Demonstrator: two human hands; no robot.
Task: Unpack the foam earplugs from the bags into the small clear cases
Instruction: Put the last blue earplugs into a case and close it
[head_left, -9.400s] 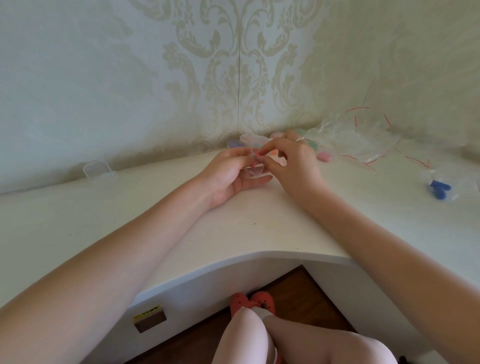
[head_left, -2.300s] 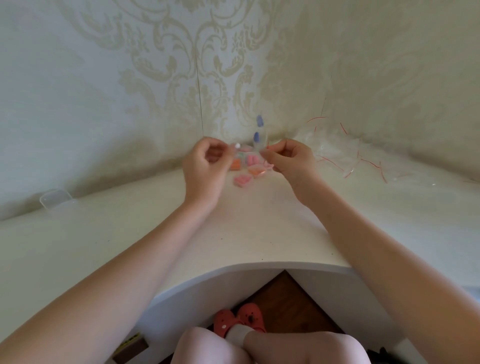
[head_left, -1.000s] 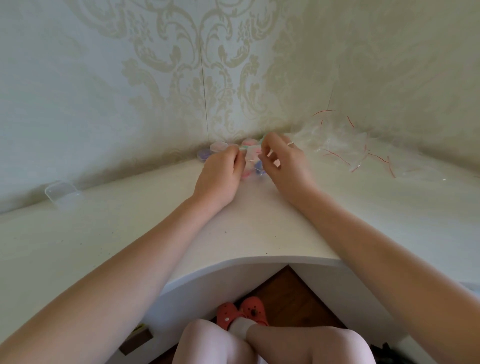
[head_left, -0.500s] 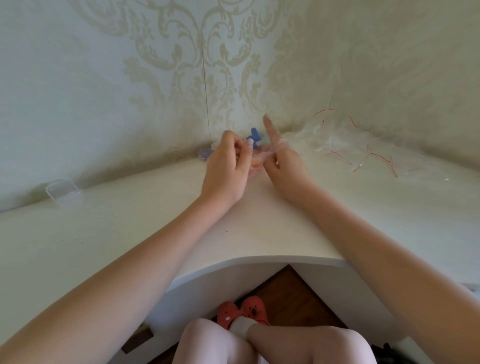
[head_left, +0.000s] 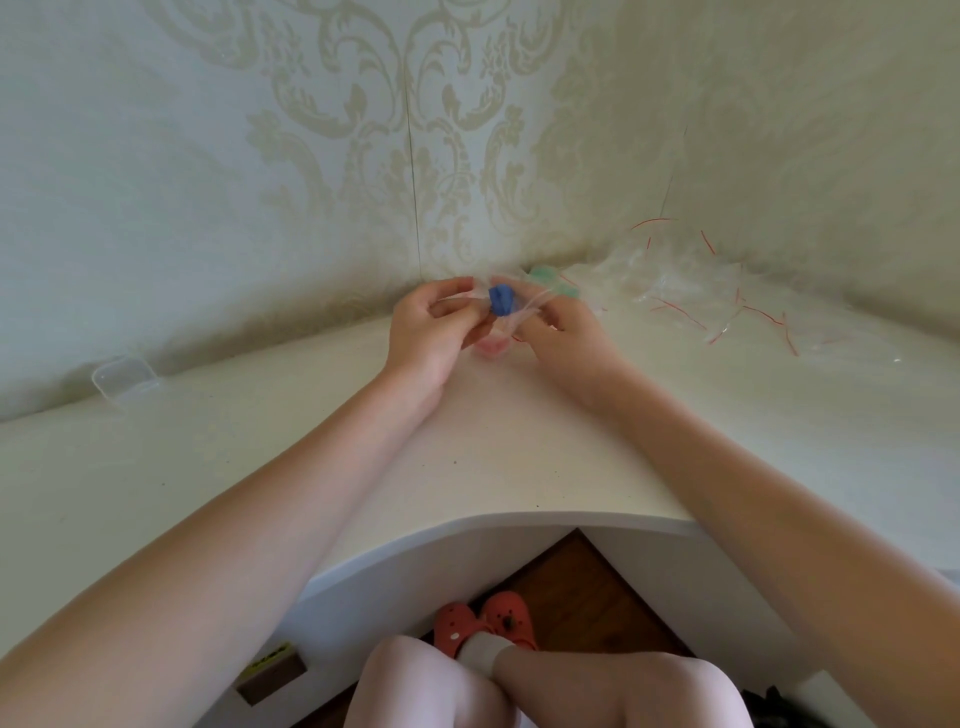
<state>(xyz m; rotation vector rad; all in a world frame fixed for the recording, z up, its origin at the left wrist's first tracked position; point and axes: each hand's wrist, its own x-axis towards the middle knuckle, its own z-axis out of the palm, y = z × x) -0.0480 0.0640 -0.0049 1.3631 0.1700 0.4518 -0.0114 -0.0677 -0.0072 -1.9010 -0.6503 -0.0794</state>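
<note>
Both hands meet above the back corner of the white desk (head_left: 493, 447). My left hand (head_left: 428, 332) and my right hand (head_left: 563, 332) each pinch one side of a small clear bag (head_left: 522, 306). Blue foam earplugs (head_left: 501, 300) show inside the bag between my fingertips. Under the hands sits a small clear case with pink earplugs (head_left: 493, 347), partly hidden. A case with green earplugs (head_left: 553, 280) lies behind my right hand, close to the wall.
A pile of clear bags with red seal strips (head_left: 691, 291) lies at the back right. One clear case without earplugs (head_left: 125, 378) sits at the far left by the wall. The desk's curved front edge (head_left: 519, 519) is close to my knees.
The bag with the blue earplugs has come up off the cluster of cases. Both hands now hold it by its sides, a little lower than half a second ago.
</note>
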